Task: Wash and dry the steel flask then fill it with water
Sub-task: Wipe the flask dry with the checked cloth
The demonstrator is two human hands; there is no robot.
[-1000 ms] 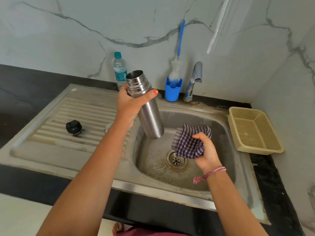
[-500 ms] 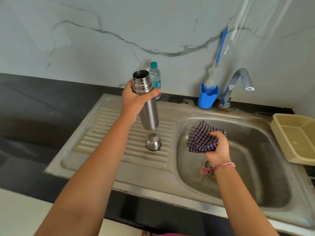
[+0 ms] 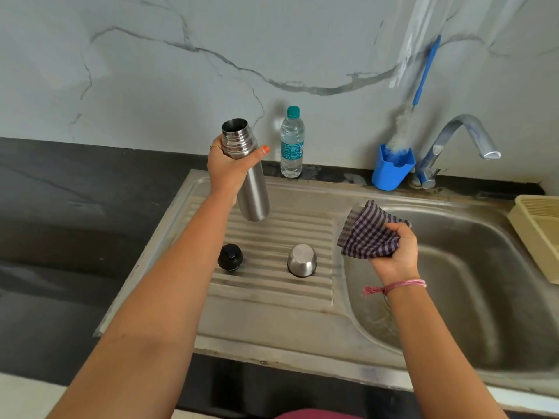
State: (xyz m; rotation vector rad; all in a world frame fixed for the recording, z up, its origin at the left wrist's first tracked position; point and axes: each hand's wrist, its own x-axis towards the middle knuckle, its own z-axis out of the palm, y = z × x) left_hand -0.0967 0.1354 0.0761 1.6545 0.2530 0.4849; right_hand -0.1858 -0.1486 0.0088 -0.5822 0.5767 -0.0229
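Observation:
My left hand (image 3: 230, 169) grips the open steel flask (image 3: 252, 192) near its threaded neck, holding it upright above the ribbed drainboard (image 3: 272, 285). A bunched purple checked cloth (image 3: 367, 235) is held in my right hand (image 3: 396, 252) over the left edge of the sink basin (image 3: 472, 297). On the drainboard the black stopper (image 3: 230, 257) lies to the left and the steel cap cup (image 3: 302, 260) stands upside down to its right. A plastic water bottle (image 3: 292, 142) with a teal cap stands against the wall behind the flask.
A blue holder (image 3: 391, 167) with a bottle brush sits beside the tap (image 3: 459, 137) at the back of the sink. A beige plastic basket (image 3: 538, 234) is on the counter at the far right. Dark countertop (image 3: 75, 222) stretches to the left.
My left hand has carried the flask from above the basin leftward over the drainboard. My right hand with the cloth has lifted towards the basin's left rim. The view has shifted left.

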